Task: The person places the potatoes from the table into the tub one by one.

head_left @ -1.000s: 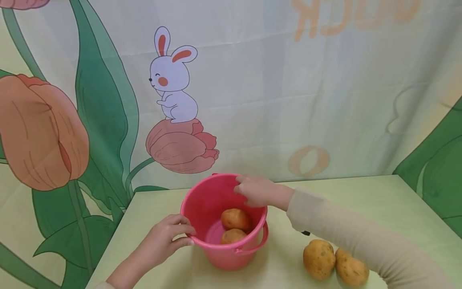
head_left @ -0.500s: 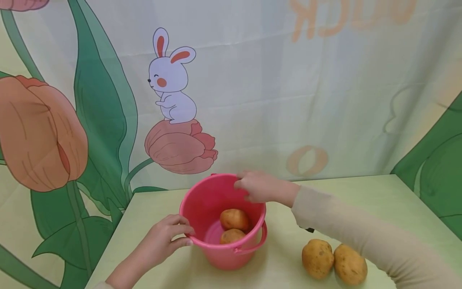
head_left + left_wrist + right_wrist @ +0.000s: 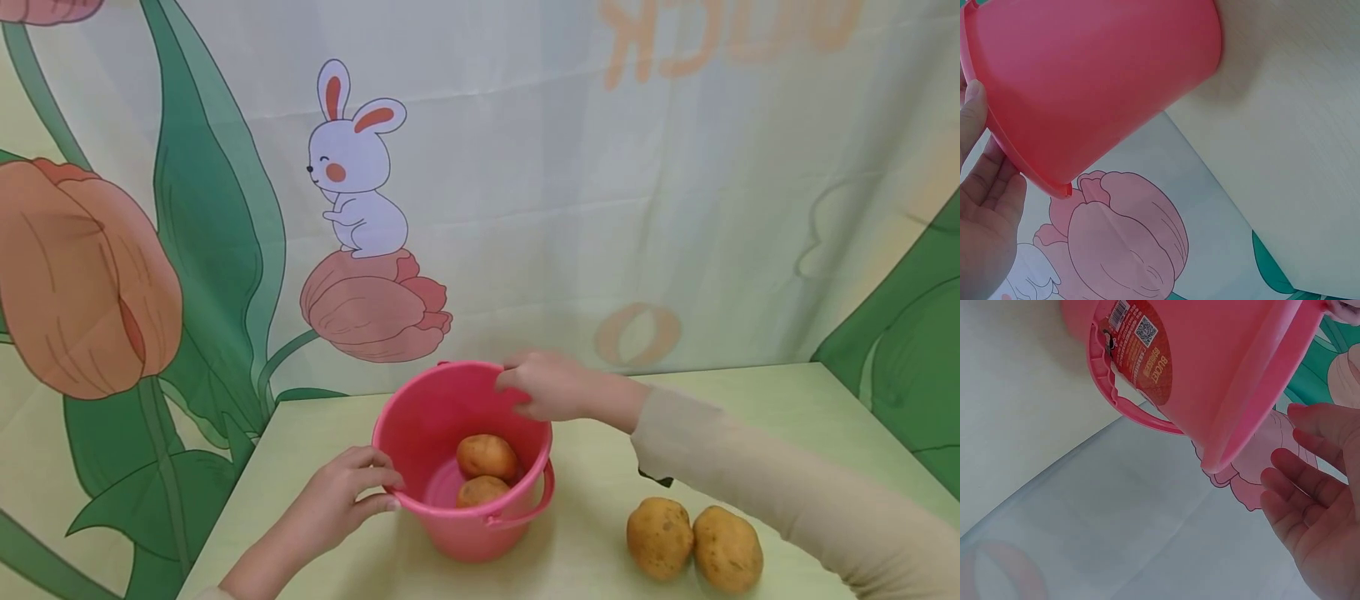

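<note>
Head view: table surface [image 3: 810, 400] carries pink bucket [image 3: 465, 537], nearer left edge than right. Your left hand [image 3: 345, 496] grips it. Your right hand [image 3: 558, 387], just drawn slightly rightward, holds nothing, fingers loosely bent beside bucket; seems free for more work. Two outer potatoes [image 3: 660, 537] lie between bucket and right edge; two inner potatoes [image 3: 486, 457] rest inside.

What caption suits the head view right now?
Left hand grips a bucket holding two potatoes; right hand hovers open; two more potatoes lie on the table.

Pink bucket [image 3: 475, 535], handle [image 3: 546, 498] lowered, two potatoes [image 3: 487, 456] inside; two more potatoes [image 3: 660, 538] lie nearby.
</note>
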`<state>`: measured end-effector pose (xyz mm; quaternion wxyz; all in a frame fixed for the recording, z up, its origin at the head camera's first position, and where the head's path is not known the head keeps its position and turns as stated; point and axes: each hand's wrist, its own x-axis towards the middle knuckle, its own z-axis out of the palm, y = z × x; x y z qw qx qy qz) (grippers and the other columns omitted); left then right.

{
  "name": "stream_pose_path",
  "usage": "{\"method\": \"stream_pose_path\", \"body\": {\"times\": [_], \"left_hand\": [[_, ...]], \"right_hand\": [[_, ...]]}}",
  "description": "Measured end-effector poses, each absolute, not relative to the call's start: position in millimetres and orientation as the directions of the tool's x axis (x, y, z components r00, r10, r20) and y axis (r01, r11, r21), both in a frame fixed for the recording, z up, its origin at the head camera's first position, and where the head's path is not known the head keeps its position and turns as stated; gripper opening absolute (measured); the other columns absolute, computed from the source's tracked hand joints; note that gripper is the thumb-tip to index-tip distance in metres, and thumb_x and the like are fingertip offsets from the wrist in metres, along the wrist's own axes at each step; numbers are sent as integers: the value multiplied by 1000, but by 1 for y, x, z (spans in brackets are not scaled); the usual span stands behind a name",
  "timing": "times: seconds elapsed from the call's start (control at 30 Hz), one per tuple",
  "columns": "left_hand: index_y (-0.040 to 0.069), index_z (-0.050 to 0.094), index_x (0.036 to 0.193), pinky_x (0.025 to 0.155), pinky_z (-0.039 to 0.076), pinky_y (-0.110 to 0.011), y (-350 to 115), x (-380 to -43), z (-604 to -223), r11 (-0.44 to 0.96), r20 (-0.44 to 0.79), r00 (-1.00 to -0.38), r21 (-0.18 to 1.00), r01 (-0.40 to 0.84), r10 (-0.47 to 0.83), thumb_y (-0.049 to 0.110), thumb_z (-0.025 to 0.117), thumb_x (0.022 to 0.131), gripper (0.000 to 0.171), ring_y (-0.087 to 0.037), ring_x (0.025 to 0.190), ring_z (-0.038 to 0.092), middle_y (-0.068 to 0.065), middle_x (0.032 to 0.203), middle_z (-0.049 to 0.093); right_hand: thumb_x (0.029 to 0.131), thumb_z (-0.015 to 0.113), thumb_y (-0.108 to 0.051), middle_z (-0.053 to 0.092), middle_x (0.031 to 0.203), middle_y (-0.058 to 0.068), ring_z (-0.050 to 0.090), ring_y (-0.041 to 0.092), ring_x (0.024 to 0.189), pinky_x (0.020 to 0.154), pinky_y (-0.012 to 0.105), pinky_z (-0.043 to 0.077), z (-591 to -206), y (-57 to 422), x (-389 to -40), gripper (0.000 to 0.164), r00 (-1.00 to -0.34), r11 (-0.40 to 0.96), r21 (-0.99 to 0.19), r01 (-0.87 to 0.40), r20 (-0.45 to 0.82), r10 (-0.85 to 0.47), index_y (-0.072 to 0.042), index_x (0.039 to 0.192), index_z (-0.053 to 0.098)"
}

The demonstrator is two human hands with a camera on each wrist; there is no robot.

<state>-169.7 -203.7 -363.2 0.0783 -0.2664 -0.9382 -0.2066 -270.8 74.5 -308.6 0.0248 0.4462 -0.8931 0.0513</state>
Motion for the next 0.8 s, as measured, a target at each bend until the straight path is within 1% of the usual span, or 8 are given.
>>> {"method": "stream_pose_path", "body": {"times": [0.23, 0.37, 0.57, 0.8], "left_hand": [[22, 69, 85, 67, 50, -16, -203, -170, -363, 773, 260, -847, 349, 530, 463, 20, 73, 68, 18, -9, 87, 50, 10, 89, 56], [22, 69, 85, 67, 50, -16, -203, -169, -362, 773, 252, -850, 354, 526, 463, 22, 73, 68, 18, -9, 88, 50, 10, 89, 56], [23, 69, 85, 66, 50, -16, -203, -169, -362, 772, 252, -853, 363, 522, 458, 22, 73, 68, 17, -9, 88, 50, 11, 89, 56], [24, 69, 85, 66, 50, -16, -203, -168, -362, 774, 251, -852, 357, 523, 459, 23, 72, 68, 17, -9, 88, 50, 11, 89, 56]], "right_hand": [[75, 69, -15, 60, 87, 2, 54, 13, 77, 65, 22, 49, -305, 83, -268, 22, -570, 569, -52, -821, 138, -810, -11, 96, 66], [74, 69, -15, 60, 86, 3, 53, 12, 75, 63, 21, 49, -302, 89, -266, 21, -569, 565, -74, -822, 152, -808, -11, 95, 66], [76, 68, -16, 61, 86, 3, 53, 12, 77, 63, 21, 48, -300, 101, -264, 17, -555, 548, -93, -832, 181, -812, -12, 93, 65], [74, 71, -19, 61, 90, 1, 54, 13, 82, 65, 23, 49, -302, 112, -261, 23, -554, 549, -81, -832, 174, -814, -13, 96, 66]]}}
